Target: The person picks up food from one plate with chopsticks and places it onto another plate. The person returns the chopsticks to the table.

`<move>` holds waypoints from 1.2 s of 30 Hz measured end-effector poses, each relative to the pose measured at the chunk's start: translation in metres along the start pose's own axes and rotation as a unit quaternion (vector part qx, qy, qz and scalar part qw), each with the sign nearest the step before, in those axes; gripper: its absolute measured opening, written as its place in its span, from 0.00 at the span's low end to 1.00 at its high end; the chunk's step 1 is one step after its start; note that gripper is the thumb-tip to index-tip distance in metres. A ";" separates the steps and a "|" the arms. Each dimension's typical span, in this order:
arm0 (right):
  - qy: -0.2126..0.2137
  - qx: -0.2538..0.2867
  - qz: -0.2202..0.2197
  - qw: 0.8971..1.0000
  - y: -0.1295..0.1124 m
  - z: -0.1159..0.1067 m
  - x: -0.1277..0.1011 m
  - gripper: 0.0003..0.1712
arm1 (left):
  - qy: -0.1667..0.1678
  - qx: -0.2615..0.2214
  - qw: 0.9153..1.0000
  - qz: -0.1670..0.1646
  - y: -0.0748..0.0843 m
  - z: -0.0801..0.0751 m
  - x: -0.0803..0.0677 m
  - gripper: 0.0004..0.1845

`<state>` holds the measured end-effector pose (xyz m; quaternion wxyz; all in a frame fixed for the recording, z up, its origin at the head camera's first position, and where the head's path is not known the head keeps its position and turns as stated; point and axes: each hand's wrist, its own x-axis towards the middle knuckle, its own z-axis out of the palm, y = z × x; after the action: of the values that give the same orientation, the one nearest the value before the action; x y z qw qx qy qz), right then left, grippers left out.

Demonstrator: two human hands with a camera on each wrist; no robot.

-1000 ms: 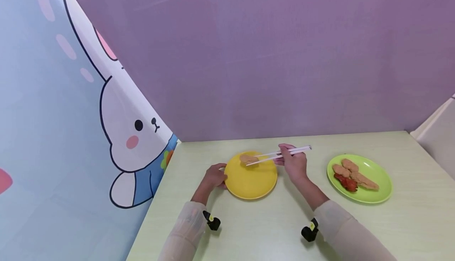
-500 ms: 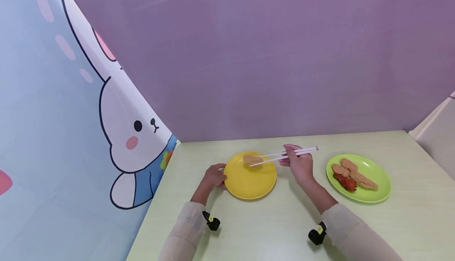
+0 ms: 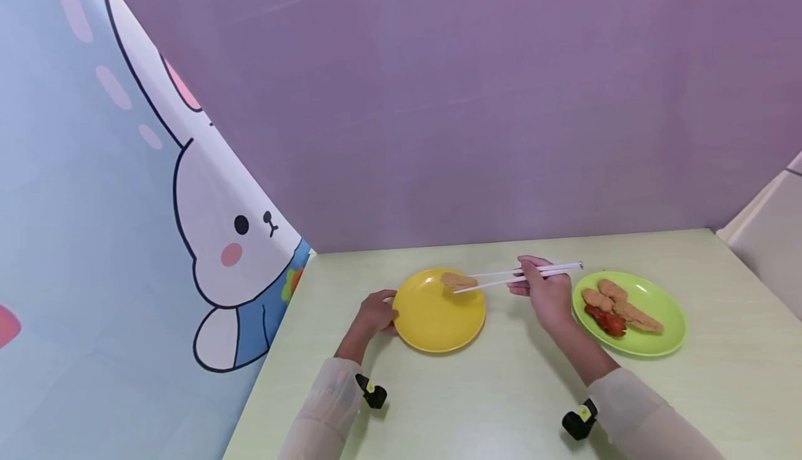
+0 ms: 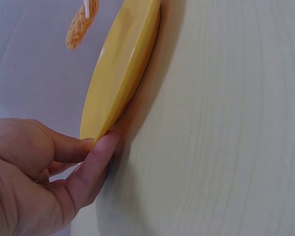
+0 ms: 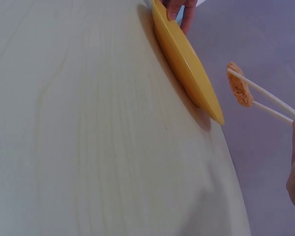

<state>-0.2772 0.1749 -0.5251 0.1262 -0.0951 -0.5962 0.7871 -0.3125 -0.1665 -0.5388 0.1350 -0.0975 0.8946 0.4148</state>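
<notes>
My right hand [image 3: 544,294] pinches white chopsticks [image 3: 520,273] clamping a tan fried piece [image 3: 458,280] above the round yellow plastic plate's [image 3: 432,321] far-right rim, long axis left-right; left hand [image 3: 374,312] grips its left edge.

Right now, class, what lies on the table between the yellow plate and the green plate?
Only the right hand holding chopsticks hangs there; the head view shows bare table below.

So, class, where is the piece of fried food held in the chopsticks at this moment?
In the head view, the fried piece hangs pinched in the chopsticks above the far edge of the yellow plate, left of the right hand.
</notes>
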 end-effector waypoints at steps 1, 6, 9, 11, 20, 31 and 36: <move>-0.001 0.004 -0.003 1.000 -0.001 -0.003 0.000 0.14 | 0.000 0.000 1.000 0.002 -0.001 0.000 0.001 0.29; -0.005 0.032 -0.014 0.999 -0.005 -0.021 0.000 0.10 | 0.000 0.000 1.000 0.002 -0.002 0.000 0.002 0.29; -0.004 0.043 -0.014 0.999 -0.009 -0.031 -0.001 0.07 | -0.001 -0.002 1.000 0.003 -0.001 0.000 0.000 0.29; -0.002 0.048 -0.013 0.999 -0.012 -0.037 -0.002 0.06 | -0.001 -0.004 1.000 0.004 -0.001 0.000 0.000 0.29; 0.029 0.072 0.011 0.997 -0.026 -0.066 -0.004 0.05 | -0.001 -0.004 1.000 0.002 0.000 0.001 0.000 0.29; 0.053 0.133 0.036 0.989 -0.038 -0.104 -0.006 0.06 | -0.001 -0.007 1.000 -0.007 0.000 0.003 0.001 0.29; 0.054 0.153 0.033 0.986 -0.039 -0.118 -0.006 0.07 | -0.003 -0.010 1.000 -0.006 0.000 0.004 0.001 0.29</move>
<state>-0.2326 0.2911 -0.5191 0.1451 -0.1364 -0.4580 0.8664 -0.3128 -0.1637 -0.5416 0.1390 -0.1034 0.8892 0.4235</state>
